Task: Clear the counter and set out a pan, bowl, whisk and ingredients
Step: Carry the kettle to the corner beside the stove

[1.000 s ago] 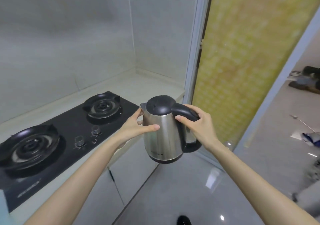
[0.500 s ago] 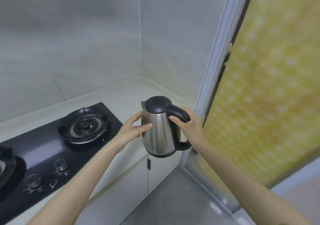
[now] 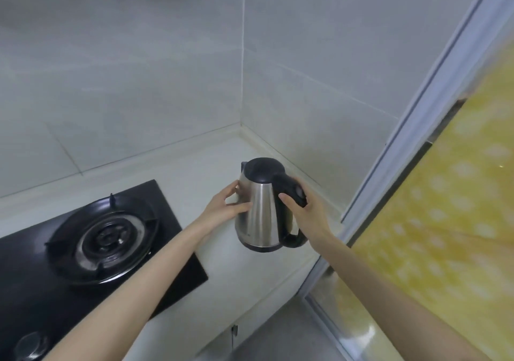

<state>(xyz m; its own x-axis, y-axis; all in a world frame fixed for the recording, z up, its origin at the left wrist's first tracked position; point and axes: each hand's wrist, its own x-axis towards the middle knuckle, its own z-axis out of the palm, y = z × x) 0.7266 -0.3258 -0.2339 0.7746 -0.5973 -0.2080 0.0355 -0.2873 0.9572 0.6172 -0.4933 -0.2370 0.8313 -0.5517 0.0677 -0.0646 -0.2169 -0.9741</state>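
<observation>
Right hand grip: the right hand (image 3: 308, 216) is wrapped round the black handle (image 3: 289, 191) of a stainless-steel electric kettle (image 3: 260, 216) with a black plastic lid, fingers curled over the upper part of the handle, thumb lying along its inner side.
Left hand grip: the left hand (image 3: 224, 207) braces the opposite side of the kettle, fingers and thumb spread and nearly straight, laid flat against the steel wall below the spout.
Kettle pose: upright, leaning slightly, spout turned toward the back wall, handle toward the person.
Kettle place: over the pale stone counter (image 3: 200, 171), in the corner section between the hob and the door frame; whether its base touches the counter cannot be told.
Arms: both bare forearms reach in from the lower edge, the left one crossing over the hob's right corner.
Hob: a black glass gas hob (image 3: 169, 221) is set into the counter to the left of the kettle, well apart from it, with a round black burner grate (image 3: 108, 238) and one knob (image 3: 33, 344) at the lower left.
Walls: pale grey tiles (image 3: 139, 68) meet in a corner behind the kettle.
Door: a grey metal frame (image 3: 389, 171) runs just right of the counter, beside a yellow dotted panel (image 3: 445, 221).
Below: white cabinet fronts (image 3: 217, 319) and a grey floor (image 3: 278, 335).
</observation>
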